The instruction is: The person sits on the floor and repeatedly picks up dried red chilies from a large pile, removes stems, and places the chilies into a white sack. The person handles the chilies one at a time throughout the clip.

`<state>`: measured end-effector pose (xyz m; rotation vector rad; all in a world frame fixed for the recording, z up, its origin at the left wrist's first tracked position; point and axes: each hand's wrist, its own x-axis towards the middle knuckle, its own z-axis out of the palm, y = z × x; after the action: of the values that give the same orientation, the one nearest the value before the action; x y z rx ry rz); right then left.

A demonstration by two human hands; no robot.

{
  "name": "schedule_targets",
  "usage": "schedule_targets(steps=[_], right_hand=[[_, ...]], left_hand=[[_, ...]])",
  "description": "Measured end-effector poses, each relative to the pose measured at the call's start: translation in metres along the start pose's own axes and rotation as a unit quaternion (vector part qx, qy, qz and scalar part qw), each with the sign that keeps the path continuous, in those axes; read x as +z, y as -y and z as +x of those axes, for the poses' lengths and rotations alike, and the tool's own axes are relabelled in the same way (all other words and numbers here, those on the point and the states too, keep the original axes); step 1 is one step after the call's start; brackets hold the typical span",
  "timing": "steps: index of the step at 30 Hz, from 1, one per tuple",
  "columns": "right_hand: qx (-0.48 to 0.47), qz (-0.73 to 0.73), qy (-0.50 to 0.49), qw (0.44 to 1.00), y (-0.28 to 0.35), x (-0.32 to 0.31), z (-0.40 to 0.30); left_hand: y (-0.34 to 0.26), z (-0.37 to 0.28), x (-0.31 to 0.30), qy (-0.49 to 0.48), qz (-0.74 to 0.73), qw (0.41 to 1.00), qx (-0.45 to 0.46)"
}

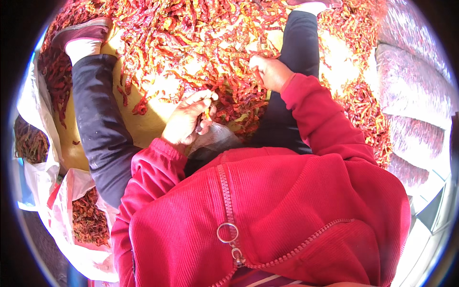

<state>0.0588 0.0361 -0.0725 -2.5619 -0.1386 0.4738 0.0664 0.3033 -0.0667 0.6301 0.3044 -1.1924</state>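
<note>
Dried red chili peppers (pixel 200 46) lie in a wide loose heap between my outstretched legs. Low in front of my lap, my left hand (pixel 190 116) has its fingers and thumb closed on a dried chili pepper (pixel 199 122), mostly hidden by the fingers. Farther out, beside my right knee, my right hand (pixel 273 73) is curled with a red chili pepper (pixel 258 76) showing under its fingers. A darker clump of chilies (pixel 244 111) lies between the two hands. Part of a whitish woven plastic sheet or sack (pixel 213 138) shows beneath my left hand.
My dark-trousered legs (pixel 98 111) border the heap on both sides. Open white sacks (pixel 66 208) holding chilies (pixel 89 219) stand at the left. Several filled translucent bags (pixel 412 79) are stacked along the right. A yellow floor surface (pixel 143 127) shows between chilies.
</note>
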Motion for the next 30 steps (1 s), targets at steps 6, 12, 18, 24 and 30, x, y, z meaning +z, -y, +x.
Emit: schedule_targets(steps=[6, 12, 18, 24, 30], right_hand=[[-0.016, -0.007, 0.095, 0.995, 0.016, -0.018, -0.009], [-0.028, -0.087, -0.051, 0.995, -0.019, -0.008, 0.043], [-0.009, -0.083, -0.048, 0.995, -0.013, -0.014, 0.049], [0.030, 0.156, -0.089, 0.983, 0.006, -0.047, 0.026], [0.133, 0.471, -0.050, 0.871, 0.028, -0.067, 0.006]], left_hand=[[-0.002, -0.003, 0.005, -0.013, -0.011, 1.000, 0.007], [-0.001, -0.003, 0.001, 0.005, -0.062, 0.998, -0.002], [-0.004, -0.002, -0.002, 0.072, -0.079, 0.994, 0.032], [-0.002, -0.002, -0.001, 0.072, -0.037, 0.996, 0.036], [-0.002, -0.004, -0.005, 0.070, -0.017, 0.997, 0.035]])
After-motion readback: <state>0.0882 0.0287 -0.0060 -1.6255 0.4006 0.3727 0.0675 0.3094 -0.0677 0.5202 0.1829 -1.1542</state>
